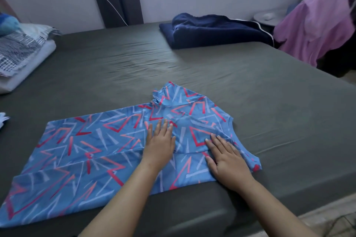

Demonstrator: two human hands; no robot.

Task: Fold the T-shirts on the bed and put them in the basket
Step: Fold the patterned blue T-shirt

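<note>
T-shirt (92, 152), blue with red and pale zigzags: spread flat across the near part of the bed (192, 71), sides partly folded in, collar end to the right, hem end running off toward the near left edge. Risk there, as a guess: slick-looking fabric sliding over the edge and undoing the fold. Navy garment (208, 29) heaped at the far side, well apart, not yet folded. No basket in view, so a carry likely, with a loose fold apt to spill open. Left hand (159, 146) flat, fingers straight, pressing mid-shirt. Right hand (225, 158) flat too, pressing near the sleeve; uneven pressure likely to trap creases.
</note>
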